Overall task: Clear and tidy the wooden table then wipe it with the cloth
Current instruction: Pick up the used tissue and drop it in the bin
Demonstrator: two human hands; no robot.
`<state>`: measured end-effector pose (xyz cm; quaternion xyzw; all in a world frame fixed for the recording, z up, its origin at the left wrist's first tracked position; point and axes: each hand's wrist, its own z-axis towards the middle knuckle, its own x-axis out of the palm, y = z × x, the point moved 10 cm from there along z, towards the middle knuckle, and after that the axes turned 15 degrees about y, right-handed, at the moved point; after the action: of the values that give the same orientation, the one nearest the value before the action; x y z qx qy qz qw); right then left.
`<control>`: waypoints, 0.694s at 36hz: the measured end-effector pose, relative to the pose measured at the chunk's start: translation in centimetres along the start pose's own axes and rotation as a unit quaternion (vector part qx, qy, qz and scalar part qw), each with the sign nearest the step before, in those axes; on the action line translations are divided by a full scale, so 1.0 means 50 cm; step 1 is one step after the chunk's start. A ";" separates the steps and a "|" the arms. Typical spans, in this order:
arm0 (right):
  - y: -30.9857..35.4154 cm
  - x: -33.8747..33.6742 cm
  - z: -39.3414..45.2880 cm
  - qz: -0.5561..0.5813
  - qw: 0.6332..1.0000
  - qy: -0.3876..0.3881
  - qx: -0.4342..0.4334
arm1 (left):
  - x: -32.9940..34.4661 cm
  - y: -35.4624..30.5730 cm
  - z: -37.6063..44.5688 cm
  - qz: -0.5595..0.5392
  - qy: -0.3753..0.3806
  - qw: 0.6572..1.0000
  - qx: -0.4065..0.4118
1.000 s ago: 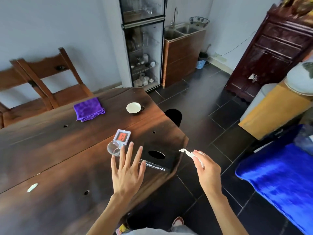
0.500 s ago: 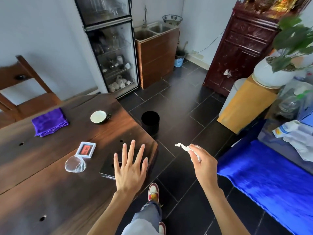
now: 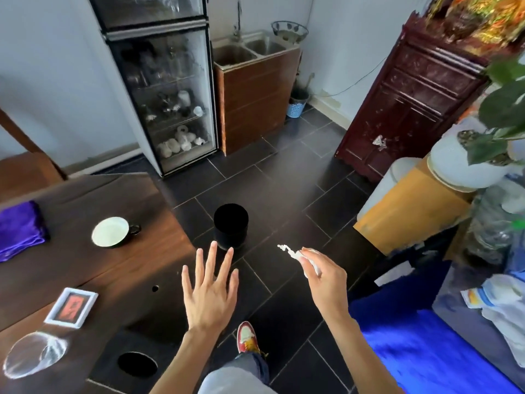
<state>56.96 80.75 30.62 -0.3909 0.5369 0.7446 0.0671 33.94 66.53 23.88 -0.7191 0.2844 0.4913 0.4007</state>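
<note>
The room is evenly lit by soft daylight. A pale sheen is seen on the floor tiles (image 3: 284,177). Straight lines are bowed by the wide-angle lens, and the plant (image 3: 505,109) at the right edge is blurred.

The left hand (image 3: 210,291) is held out flat, fingers straight and spread, palm down, holding nothing. The right hand (image 3: 324,275) reaches forward, fingers curled, pinching a crumpled white tissue (image 3: 295,255) at its fingertips.

On the table: one purple cloth (image 3: 20,230), one cup (image 3: 111,232), one glass (image 3: 34,354) (lying sideways), one small card (image 3: 71,307).
</note>
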 end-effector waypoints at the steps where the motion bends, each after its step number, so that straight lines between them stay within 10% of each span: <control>1: -0.005 0.002 0.028 -0.001 1.000 0.008 0.001 | 0.002 -0.001 0.020 -0.003 0.000 1.000 -0.007; 25: -0.110 0.189 0.618 0.020 0.973 0.217 -0.072 | 0.007 0.010 0.414 -0.032 -0.022 0.984 -0.176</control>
<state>37.58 106.32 23.95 -0.5357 0.4918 0.6798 -0.0944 23.77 83.96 19.34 -0.7765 0.1612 0.5359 0.2896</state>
